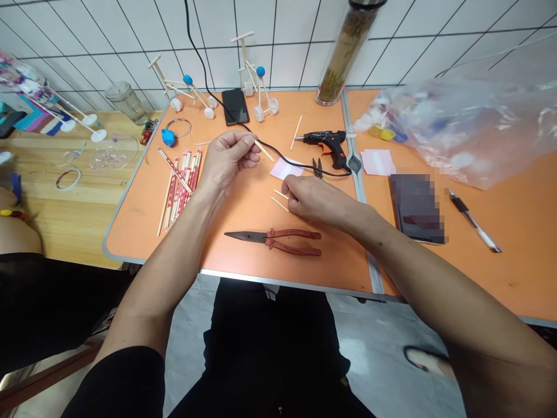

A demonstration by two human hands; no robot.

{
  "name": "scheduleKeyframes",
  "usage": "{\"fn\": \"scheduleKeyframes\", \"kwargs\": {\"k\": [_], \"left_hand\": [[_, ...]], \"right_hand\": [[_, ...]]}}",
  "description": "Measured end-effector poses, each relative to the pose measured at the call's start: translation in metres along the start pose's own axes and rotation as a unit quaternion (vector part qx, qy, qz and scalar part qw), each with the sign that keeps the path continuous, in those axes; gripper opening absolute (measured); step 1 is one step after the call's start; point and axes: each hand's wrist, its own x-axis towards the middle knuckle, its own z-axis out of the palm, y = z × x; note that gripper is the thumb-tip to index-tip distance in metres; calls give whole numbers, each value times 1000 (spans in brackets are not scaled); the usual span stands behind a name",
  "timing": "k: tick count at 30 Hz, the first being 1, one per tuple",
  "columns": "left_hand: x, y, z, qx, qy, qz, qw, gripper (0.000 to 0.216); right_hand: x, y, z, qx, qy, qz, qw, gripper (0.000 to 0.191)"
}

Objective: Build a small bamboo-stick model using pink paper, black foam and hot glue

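Wooden stick (264, 151) pinched in left hand (230, 155); right hand (310, 195) curled by short sticks (279, 204), hold unclear; light, steady pinch best

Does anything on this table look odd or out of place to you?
I see nothing spilled or broken. What stands out is the black cord of the glue gun: it snakes loosely across the orange table, past the left hand and, from this view, over the phone's lower corner, right through the working area.
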Motion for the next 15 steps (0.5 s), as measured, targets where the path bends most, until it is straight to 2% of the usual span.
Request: {"fn": "scheduleKeyframes", "kwargs": {"k": [2, 4, 6, 8, 11, 15], "left_hand": [[0, 0, 0, -3, -2, 4, 1000, 19], [0, 1, -1, -5, -2, 8, 1000, 19], [0, 2, -1, -5, -2, 9, 1000, 20], [1, 2, -2, -6, -1, 9, 1000, 20], [2, 2, -3, -15, -4, 12, 1000, 20], [2, 3, -4, -14, -7, 18, 1000, 22]], "right_hand": [[-1, 5, 2, 63, 34, -3, 997, 37], [-1, 10, 3, 179, 53, -8, 982, 33], [-1, 16, 2, 325, 23, -9, 945, 19], [-1, 20, 1, 451, -27, -7, 892, 7], [1, 24, 1, 563, -61, -11, 824, 21], [2, 24, 3, 619, -57, 0, 784, 31]]}}
